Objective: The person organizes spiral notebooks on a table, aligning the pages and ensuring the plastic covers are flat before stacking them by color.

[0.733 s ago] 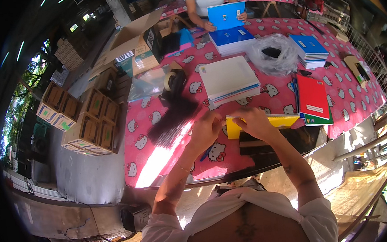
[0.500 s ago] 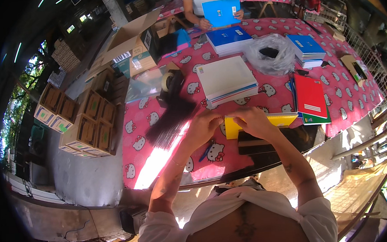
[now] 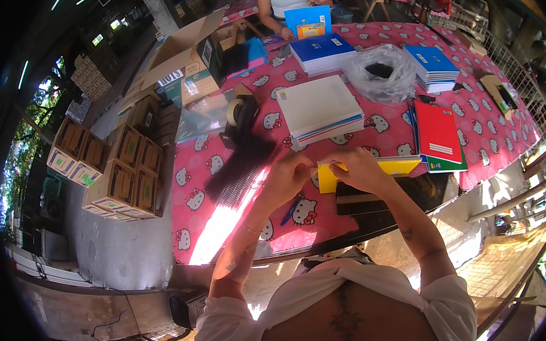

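A yellow spiral notebook (image 3: 327, 181) stands on its edge close in front of me, its coil along the top. My right hand (image 3: 357, 167) is closed on it near its left end, thumb and fingers at the coil. Just left of that end, my left hand (image 3: 291, 174) is closed with its fingertips pinched together. Whatever is between them is too small to make out. Behind my hands lies a stack of notebooks (image 3: 317, 107) with a white one on top. A blue pen (image 3: 290, 212) rests below my left hand. A dark flat object (image 3: 399, 194) lies beneath the yellow notebook.
Red and green notebooks (image 3: 438, 132) lie to the right. Blue notebook stacks (image 3: 322, 50) and a clear plastic coil bundle (image 3: 376, 73) sit farther back. Left are a tape dispenser (image 3: 240, 117), black mesh (image 3: 239, 176) and an open carton (image 3: 195, 69). A co-worker (image 3: 291, 4) stands across the table.
My hands stay almost in place at the notebook's left end. Across the table, the co-worker's blue notebook has shifted left, an orange-yellow item now shows before it, and one hand has come off it.
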### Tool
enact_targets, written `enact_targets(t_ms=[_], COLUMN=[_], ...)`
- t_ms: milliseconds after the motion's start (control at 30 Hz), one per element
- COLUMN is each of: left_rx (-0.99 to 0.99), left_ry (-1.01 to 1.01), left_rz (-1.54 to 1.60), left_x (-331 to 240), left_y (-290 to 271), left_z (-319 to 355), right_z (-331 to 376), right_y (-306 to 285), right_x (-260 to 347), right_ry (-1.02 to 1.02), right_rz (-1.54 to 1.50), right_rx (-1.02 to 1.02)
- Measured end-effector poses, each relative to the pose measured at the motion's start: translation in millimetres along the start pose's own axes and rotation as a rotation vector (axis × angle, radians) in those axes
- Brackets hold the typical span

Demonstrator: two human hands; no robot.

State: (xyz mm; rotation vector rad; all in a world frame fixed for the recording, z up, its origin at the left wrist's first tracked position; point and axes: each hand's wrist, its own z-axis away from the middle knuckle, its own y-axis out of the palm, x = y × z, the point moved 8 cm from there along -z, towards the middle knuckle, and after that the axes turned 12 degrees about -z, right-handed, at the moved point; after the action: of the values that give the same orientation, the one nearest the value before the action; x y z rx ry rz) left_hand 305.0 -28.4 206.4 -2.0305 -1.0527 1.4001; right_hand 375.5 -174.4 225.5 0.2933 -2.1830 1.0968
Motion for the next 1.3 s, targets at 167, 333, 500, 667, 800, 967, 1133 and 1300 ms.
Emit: enact_targets(t_ms=[167, 333, 500, 667, 800, 967, 1133, 1300], left_rx=[-0.037, -0.028, -0.069, -0.053, -0.033, -0.134, -0.271, -0.291], left_ry=[0.006, -0.051, 0.019, -0.007, -0.093, -0.056, 0.023, 0.050], left_rz=[-0.030, 0.067, -0.061, 0.032, 0.120, 0.109, -0.094, -0.156], left_x=[-6.3, -3.3, -23.7, -16.2, -11.6, -25.7, -27.8, -31.5], left_y=[-2.1, -3.3, -6.1, -1.3, 6.6, 12.5, 29.6, 33.9], left_z=[1.3, 4.0, 8.8, 13.7, 31.5, 68.0, 100.3, 110.4], right_z=[1.6, 2.5, 7.6, 8.0, 18.9, 58.7, 81.7, 89.5], right_y=[-1.8, -0.3, 1.0, 2.5, 3.5, 22.5, 34.1, 39.2], right_x=[1.5, 0.8, -2.5, -0.3, 19.1, 32.9, 41.0, 38.8], right_ry=[0.026, 0.082, 0.052, 0.050, 0.060, -0.106, -0.151, -0.165], right_rz=[-0.035, 0.007, 0.027, -0.009, 0.045, 0.121, 0.186, 0.201], right_rx=[0.001, 0.032, 0.028, 0.028, 0.025, -0.136, -0.161, -0.162])
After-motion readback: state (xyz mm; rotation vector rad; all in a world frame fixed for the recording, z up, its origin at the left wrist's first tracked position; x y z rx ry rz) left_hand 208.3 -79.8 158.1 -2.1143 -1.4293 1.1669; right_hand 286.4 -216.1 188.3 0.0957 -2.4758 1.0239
